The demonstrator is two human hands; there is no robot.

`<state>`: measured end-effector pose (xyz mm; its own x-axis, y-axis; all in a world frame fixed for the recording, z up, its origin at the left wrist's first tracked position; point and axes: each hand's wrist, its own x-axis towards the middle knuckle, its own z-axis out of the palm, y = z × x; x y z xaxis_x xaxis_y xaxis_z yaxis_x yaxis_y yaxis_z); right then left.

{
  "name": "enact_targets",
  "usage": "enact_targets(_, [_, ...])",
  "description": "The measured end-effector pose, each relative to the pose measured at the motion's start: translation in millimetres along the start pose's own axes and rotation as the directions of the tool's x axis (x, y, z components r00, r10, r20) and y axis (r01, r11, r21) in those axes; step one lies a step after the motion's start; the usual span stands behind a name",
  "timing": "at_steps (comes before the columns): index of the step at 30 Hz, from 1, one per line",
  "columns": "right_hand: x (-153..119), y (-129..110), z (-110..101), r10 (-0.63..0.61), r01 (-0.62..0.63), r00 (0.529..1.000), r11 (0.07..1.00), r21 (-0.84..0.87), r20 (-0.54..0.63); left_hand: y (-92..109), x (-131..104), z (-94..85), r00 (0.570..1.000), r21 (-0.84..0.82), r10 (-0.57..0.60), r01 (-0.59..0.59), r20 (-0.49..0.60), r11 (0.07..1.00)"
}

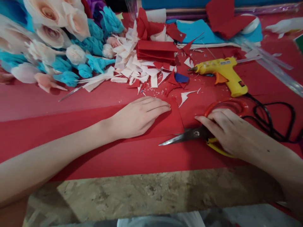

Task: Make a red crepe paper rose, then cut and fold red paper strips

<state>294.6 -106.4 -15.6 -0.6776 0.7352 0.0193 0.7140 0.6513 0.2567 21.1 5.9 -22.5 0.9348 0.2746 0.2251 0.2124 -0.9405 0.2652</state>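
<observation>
My left hand point(139, 116) lies flat, palm down, over a strip of red paper point(174, 118) that stretches off to the left. Its fingers are extended toward the strip's right end. In my right hand point(227, 132) is a pair of scissors point(196, 133) with a red handle loop and a yellow one. The blades point left; one reaches below the paper's near edge, and the other is mostly hidden at the paper. Just beyond the left hand lies a folded stack of red paper point(155, 50) among scraps.
A yellow glue gun point(222, 74) lies behind the right hand, its black cord point(272, 123) looping at the right. White scraps point(146, 67) pile up at the back. Crepe paper flowers point(49, 34) crowd the back left. Clear sticks point(279, 69) lie far right.
</observation>
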Motion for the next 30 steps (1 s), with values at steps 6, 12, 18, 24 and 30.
enact_targets(6, [12.9,-4.7,-1.9,-0.025,0.022,0.996,0.999,-0.040,-0.082,0.8,0.7,-1.1,1.000,-0.015,0.004,-0.004,-0.008,1.000])
enact_targets(12, [18.2,-1.4,-4.3,-0.055,0.056,0.991,0.998,0.009,-0.120,0.1,0.5,0.1,1.000,-0.027,-0.006,0.006,-0.008,1.000])
enact_targets(18, [17.3,5.0,-13.6,-0.118,0.129,0.982,0.990,0.063,-0.148,-0.1,0.8,0.5,1.000,-0.024,-0.004,0.003,-0.026,1.000])
enact_targets(24, [10.6,4.1,-16.5,-0.117,0.124,0.983,0.992,0.037,-0.140,-1.1,0.3,2.1,1.000,-0.028,-0.007,0.006,-0.025,1.000])
enact_targets(30, [6.0,-6.2,-9.3,-0.042,0.036,0.997,0.994,-0.106,-0.060,-1.3,-0.2,2.2,1.000,-0.046,-0.013,0.012,-0.023,0.999])
